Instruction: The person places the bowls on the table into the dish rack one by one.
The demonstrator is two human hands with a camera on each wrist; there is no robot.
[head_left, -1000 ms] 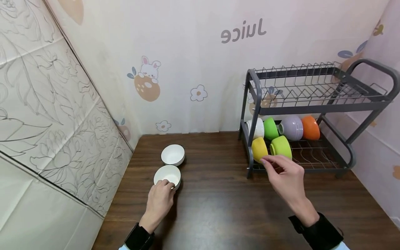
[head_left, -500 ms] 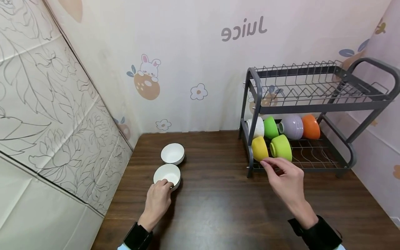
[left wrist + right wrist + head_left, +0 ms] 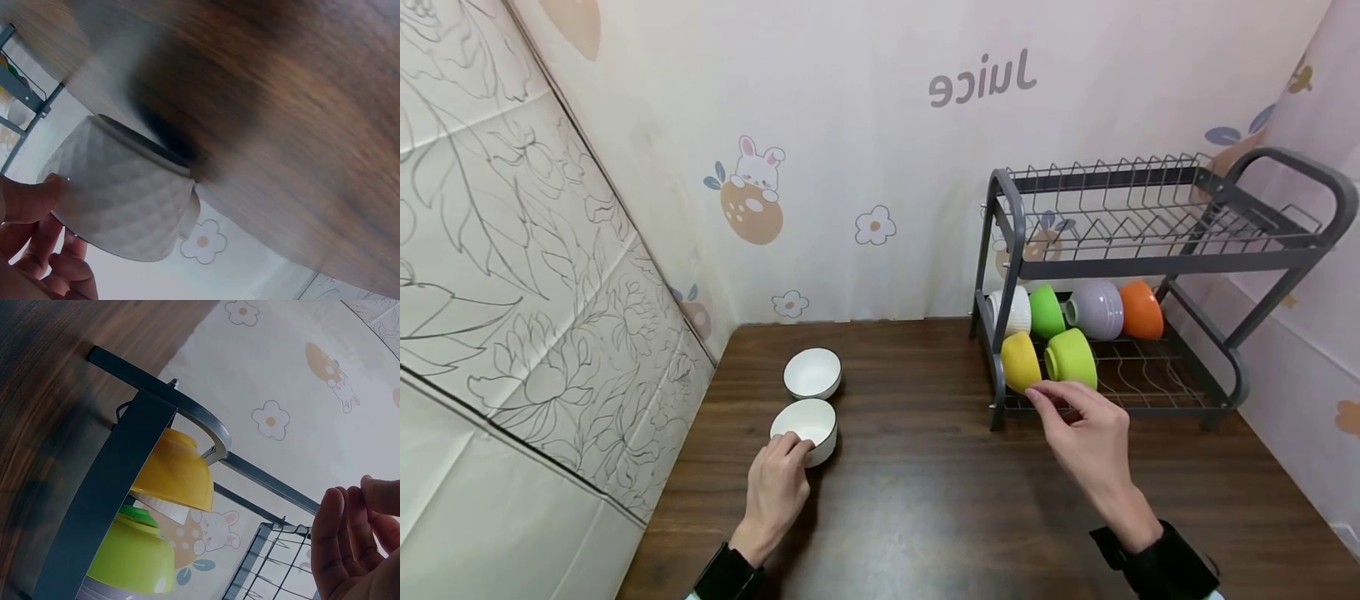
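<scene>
My left hand [image 3: 777, 486] pinches the near rim of a white bowl [image 3: 802, 422]. In the left wrist view, the thumb [image 3: 34, 199] lies on the bowl's diamond-textured outer wall [image 3: 119, 194], with the other fingers at its dark rim. Whether the base touches the table cannot be told. Just behind stands a second white bowl [image 3: 812, 372]. My right hand [image 3: 1088, 436] hovers before the rack's lower tier, thumb and fingertips drawn loosely together around nothing. Nearest to it are a yellow bowl [image 3: 1021, 362] and a lime-green bowl [image 3: 1072, 360], both tipped on their sides.
A dark two-tier dish rack [image 3: 1165, 268] stands at the right of the wooden table [image 3: 902, 492]. On its lower tier, white [image 3: 1017, 311], green [image 3: 1045, 311], purple [image 3: 1097, 309] and orange [image 3: 1142, 310] bowls form the back row. A patterned wall [image 3: 865, 150] rises behind.
The near white bowl has shifted slightly right in my left hand, and more of its outer side shows. My fingers have drawn back to its rim. The right hand stays put.
</scene>
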